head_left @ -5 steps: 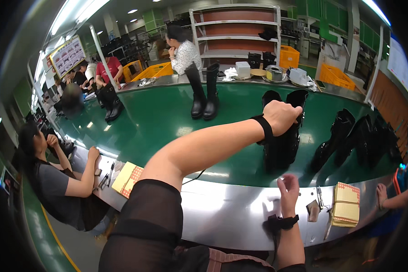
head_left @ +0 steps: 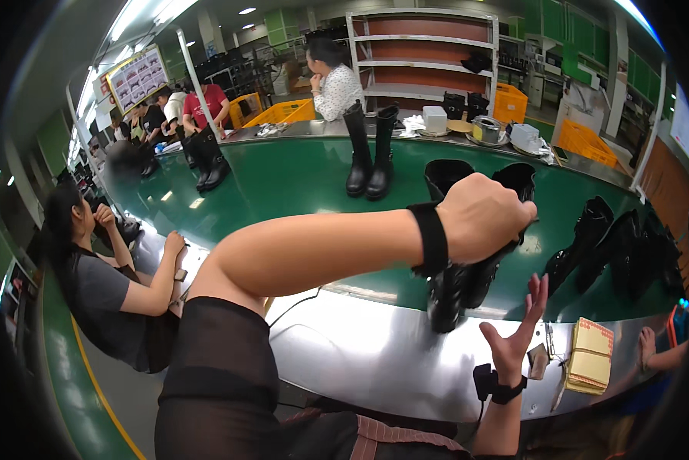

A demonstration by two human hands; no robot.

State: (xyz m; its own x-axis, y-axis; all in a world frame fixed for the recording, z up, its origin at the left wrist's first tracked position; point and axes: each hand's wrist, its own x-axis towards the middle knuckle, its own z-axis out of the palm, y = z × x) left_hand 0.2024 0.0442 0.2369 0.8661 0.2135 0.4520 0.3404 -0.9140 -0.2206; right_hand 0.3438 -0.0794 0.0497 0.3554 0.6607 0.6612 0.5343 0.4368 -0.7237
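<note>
My left arm reaches across to a pair of tall black boots (head_left: 443,305). My left hand (head_left: 488,218) is closed in a fist at their shafts; the fingertips are hidden, so I cannot tell whether both shafts are gripped. The toes point toward me, the left one over the metal table edge (head_left: 360,337). Below and to the right of the boots, my right hand (head_left: 519,330) is open with fingers spread, touching nothing. Both wrists wear black bands.
Another boot pair (head_left: 370,157) stands on the green belt (head_left: 298,172); more boots (head_left: 586,238) stand at right. A yellow pad (head_left: 590,356) and a small block (head_left: 538,362) lie on the metal edge. A co-worker (head_left: 114,284) sits at left; another person's hand (head_left: 648,346) is at right.
My left hand has drawn the boots toward me, from the green belt to the metal edge. My right hand has shifted right and its fingers have spread wider. The view has turned slightly.
</note>
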